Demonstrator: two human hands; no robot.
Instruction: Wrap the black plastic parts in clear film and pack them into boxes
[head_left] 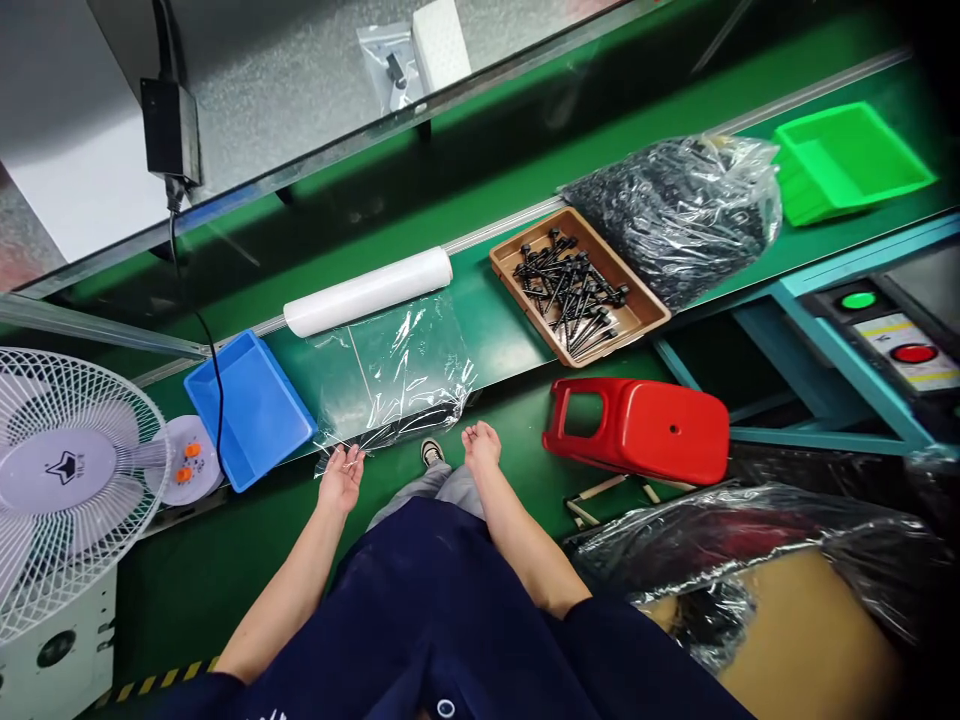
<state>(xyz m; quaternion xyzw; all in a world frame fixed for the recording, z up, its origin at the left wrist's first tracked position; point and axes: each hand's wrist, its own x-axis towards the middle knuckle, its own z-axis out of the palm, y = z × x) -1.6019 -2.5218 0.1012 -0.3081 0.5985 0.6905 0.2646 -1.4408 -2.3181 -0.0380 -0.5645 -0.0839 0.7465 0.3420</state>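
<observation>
A sheet of clear plastic film [405, 370] is spread out from a white roll [367, 290] on the green bench, and its crumpled front edge hangs over the bench edge. At the film's front left corner is my left hand [343, 482], palm up, fingers slightly apart, with fingertips at the film; no firm grip shows. My right hand [481, 445] hovers just off the front right corner, fingers loosely curled and apart, with nothing visible in it.
Left of the film are a blue tray [251, 410], a black cable and a fan [60, 470]. To the right stand a brown tray [652, 312] of black screw-like parts, a filled plastic bag [675, 210] and a green bin [855, 160]. A red stool [667, 430] stands below.
</observation>
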